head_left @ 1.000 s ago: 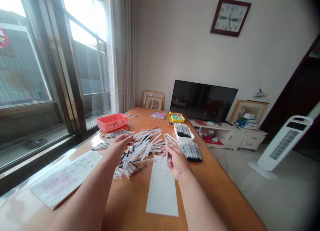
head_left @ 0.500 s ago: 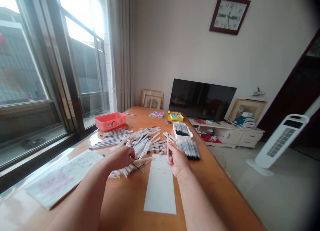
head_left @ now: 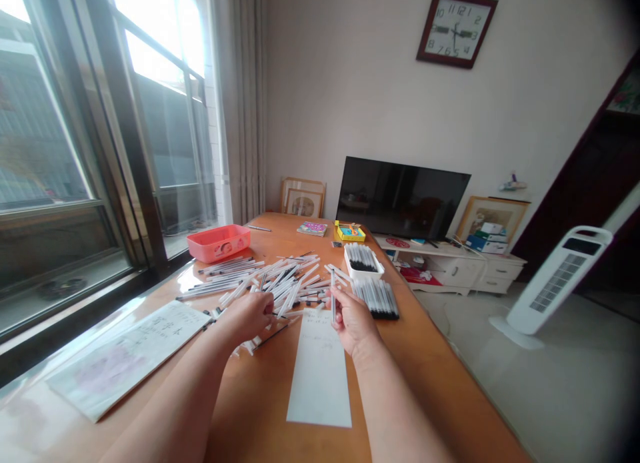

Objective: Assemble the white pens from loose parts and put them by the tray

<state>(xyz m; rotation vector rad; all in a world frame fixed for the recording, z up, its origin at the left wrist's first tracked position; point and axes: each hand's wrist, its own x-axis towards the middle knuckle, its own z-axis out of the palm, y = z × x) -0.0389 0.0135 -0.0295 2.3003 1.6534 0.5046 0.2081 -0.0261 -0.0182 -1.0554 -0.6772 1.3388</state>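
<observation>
The pen (head_left: 333,299) stands nearly upright above the top of the paper sheet (head_left: 320,376), pinched between your right hand's (head_left: 353,316) thumb and fingers. Your left hand (head_left: 257,314), palm down and fingers curled nearly closed, reaches into the near side of the pen-part pile (head_left: 285,279); whether it grips anything, you cannot tell. Both forearms angle inward over the table (head_left: 255,416).

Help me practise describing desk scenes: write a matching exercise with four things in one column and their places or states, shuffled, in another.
Things
1. White container
2. Left hand
3. Pink bin
4. Right hand

Places or states
A. Holding a clear tube
B. At the window side of the table
C. Low at the near side of the loose pile
D. Filled with black-ended tubes

Pairs: 1-D; 2-C; 3-B; 4-A
</observation>
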